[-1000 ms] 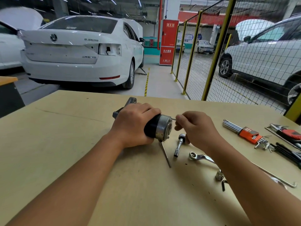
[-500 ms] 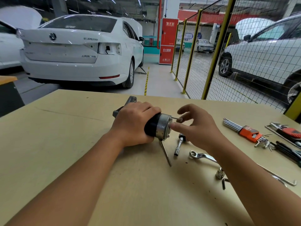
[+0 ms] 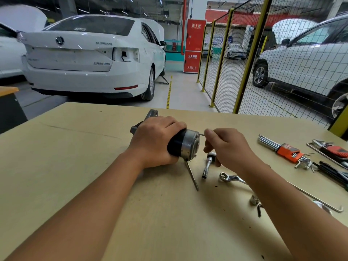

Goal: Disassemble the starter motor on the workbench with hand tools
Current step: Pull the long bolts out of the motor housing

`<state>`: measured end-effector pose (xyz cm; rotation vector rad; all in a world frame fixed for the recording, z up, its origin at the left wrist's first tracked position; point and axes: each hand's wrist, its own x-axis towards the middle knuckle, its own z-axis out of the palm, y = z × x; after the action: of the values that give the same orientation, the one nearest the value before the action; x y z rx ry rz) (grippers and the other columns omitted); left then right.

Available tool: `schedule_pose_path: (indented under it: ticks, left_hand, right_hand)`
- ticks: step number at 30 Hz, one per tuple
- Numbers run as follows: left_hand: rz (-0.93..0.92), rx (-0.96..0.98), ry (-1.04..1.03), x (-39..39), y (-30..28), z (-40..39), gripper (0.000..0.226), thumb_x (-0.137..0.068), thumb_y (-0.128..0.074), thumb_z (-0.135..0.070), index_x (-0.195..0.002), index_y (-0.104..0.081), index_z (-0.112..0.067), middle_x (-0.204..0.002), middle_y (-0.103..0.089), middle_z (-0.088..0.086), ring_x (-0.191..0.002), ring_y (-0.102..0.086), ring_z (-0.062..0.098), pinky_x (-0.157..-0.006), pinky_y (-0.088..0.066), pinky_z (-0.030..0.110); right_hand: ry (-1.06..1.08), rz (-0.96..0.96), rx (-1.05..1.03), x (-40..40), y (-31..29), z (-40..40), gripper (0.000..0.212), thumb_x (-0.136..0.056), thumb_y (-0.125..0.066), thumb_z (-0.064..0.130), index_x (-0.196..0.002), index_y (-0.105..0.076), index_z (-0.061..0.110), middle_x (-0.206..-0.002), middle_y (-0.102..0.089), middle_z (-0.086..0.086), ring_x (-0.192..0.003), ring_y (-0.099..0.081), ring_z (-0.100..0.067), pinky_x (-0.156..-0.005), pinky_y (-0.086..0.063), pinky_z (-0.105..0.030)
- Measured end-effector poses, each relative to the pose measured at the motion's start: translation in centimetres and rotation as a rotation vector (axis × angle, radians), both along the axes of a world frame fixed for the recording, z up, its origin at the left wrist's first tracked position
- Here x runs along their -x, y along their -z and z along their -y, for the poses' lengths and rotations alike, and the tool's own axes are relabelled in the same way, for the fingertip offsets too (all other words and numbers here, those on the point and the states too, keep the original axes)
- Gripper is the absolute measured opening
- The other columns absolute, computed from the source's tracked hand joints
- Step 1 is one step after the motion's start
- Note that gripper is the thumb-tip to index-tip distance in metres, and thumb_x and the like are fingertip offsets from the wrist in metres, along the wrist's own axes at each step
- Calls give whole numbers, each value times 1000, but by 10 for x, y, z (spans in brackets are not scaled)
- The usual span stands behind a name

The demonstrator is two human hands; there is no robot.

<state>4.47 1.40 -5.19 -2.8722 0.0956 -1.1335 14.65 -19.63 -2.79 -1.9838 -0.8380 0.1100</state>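
Observation:
The starter motor [image 3: 185, 145] lies on its side on the workbench [image 3: 75, 166], black body and silver end cap facing right. My left hand [image 3: 156, 140] grips its body from above and holds it down. My right hand [image 3: 226, 147] pinches a thin through bolt [image 3: 201, 134] that sticks out of the end cap. A second long bolt [image 3: 192, 176] pokes out below the cap and rests on the bench.
A socket extension [image 3: 207, 166] and a ring spanner [image 3: 230, 178] lie just right of the motor. A hex key set in an orange holder [image 3: 286, 150], pliers [image 3: 333, 148], a long rod [image 3: 318, 199] and small loose parts [image 3: 254, 201] sit at the right. White cars and a mesh fence stand behind.
My right hand opened its fingers off the bolt half a second ago, then closed on it again; the bolt sticks out of the cap. The left hand and motor stayed put.

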Motion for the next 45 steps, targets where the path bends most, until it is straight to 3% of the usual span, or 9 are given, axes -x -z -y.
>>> schedule_pose_path:
  ticks: [5,10,18,23,29,34,39,42,45]
  left_hand:
    - [-4,6,-4,2,-2,2,68,-61,-72,-46,-126,-61,-30,-111,-67,-7,-95,-64,22,-86,-51,42]
    - [-10,0,-13,3,-3,3,69,-60,-74,-46,-126,-62,-29,-111,-67,-7,-96,-64,23,-87,-51,43]
    - [-4,-1,-15,3,-3,3,70,-60,-73,-47,-126,-62,-29,-111,-67,-7,-95,-64,22,-86,-51,43]
    - [-7,0,-16,3,-2,3,70,-60,-72,-47,-127,-61,-30,-111,-67,-7,-96,-63,22,-87,-51,41]
    - [-4,1,-14,3,-3,3,70,-60,-72,-47,-126,-61,-29,-111,-67,-7,-95,-64,22,-86,-50,40]
    - [-1,2,-12,2,-2,2,69,-59,-71,-45,-126,-62,-29,-111,-67,-7,-95,-64,22,-86,-50,40]
    - [11,8,-9,2,-2,2,68,-59,-72,-44,-124,-63,-28,-110,-68,-7,-94,-64,23,-85,-51,41]
    - [10,6,-7,2,-2,2,68,-58,-73,-43,-124,-63,-28,-110,-68,-7,-94,-65,23,-85,-51,41]
    - [7,2,-5,1,-2,2,68,-59,-73,-44,-125,-62,-28,-110,-67,-7,-94,-64,23,-85,-51,41]
  right_hand:
    - [80,169,-25,-1,-2,2,9,-87,-75,14,-84,-73,22,-83,-70,4,-70,-63,-16,-69,-58,-39]
    - [-17,-26,-37,1,1,2,33,-100,-61,43,-80,-73,19,-77,-74,-2,-45,-59,-9,-47,-49,-28]
    - [40,118,-75,-2,-4,6,13,-84,-81,28,-83,-68,29,-82,-70,5,-60,-65,-12,-59,-57,-35]
    - [25,31,-42,-1,-5,4,32,-103,-58,35,-76,-70,23,-76,-75,3,-42,-58,-6,-48,-49,-27]
    - [-7,43,-82,-4,-7,11,22,-79,-87,21,-87,-67,28,-79,-72,2,-58,-68,-17,-53,-60,-38]
    - [-9,35,-21,-4,-6,8,30,-102,-60,34,-76,-71,22,-74,-75,2,-42,-57,-4,-49,-50,-29]
    - [54,155,-90,-5,-8,12,20,-78,-87,21,-80,-68,28,-77,-71,5,-58,-63,-10,-56,-53,-31]
    - [7,53,-69,-3,-9,10,17,-95,-69,40,-86,-71,27,-82,-75,3,-47,-64,-12,-44,-50,-23]
    - [-12,50,34,-5,-9,9,31,-102,-60,31,-76,-71,18,-79,-75,-1,-46,-64,-19,-48,-49,-23]
